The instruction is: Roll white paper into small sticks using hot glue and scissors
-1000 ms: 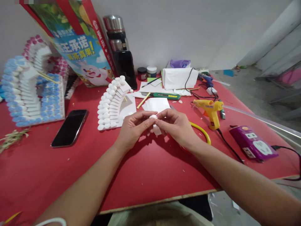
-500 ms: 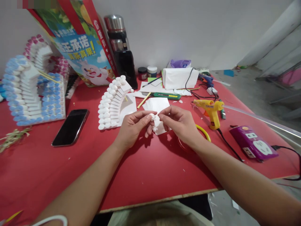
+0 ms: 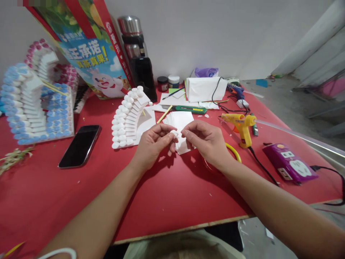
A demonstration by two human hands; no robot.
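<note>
Right at the middle of the red worktop (image 3: 172, 194), the left hand (image 3: 152, 144) and the right hand (image 3: 206, 140) meet fingertip to fingertip. Both are closed in a pinch on a small white lump (image 3: 175, 133), held just above the surface. A white slip (image 3: 183, 146) shows directly under the fingers and touches the lump. Whether the slip is gripped too or only hangs there, I cannot tell.

Just behind the hands, toward the far edge, lies a fanned stack of white cards (image 3: 179, 118). Beside it, on the left, stands a white stepped model (image 3: 129, 118) edged with rounded white knobs. A yellow ring (image 3: 235, 151) peeks out from behind the right wrist. Past it a yellow glue gun (image 3: 240, 126) stands upright, with its black cord trailing toward the near edge. A purple power strip (image 3: 291, 166) sits near the right edge.

Left of the model, a dark phone (image 3: 80, 145) lies flat. A larger stepped model with blue tips (image 3: 35, 104) sits by the left edge. Along the far edge are a printed box (image 3: 88, 50), a steel flask (image 3: 136, 50) and a green knife (image 3: 190, 109).
</note>
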